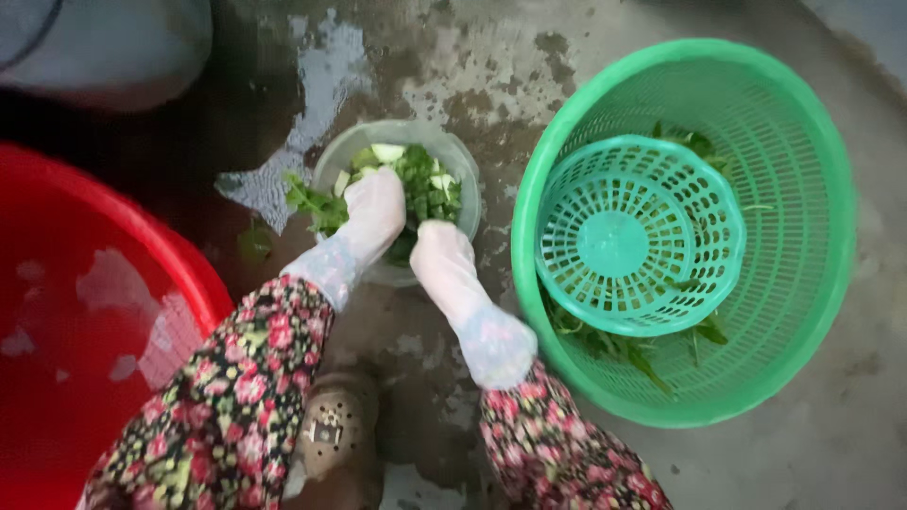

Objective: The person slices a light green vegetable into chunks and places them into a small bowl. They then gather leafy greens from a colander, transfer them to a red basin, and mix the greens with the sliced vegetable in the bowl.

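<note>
Both hands down in the small bowl, everything else spread around it on the floor

The left hand and right hand sit side by side in the small bowl, on the chopped greens; a few leaves hang over its rim just left of the left grip. Right of the right grip stands the big basket, with a smaller basket inside it lying on leafy stems. Well left of the left grip is the large tub. Under the forearms, nearer the body, a shoe rests on the floor.
</note>
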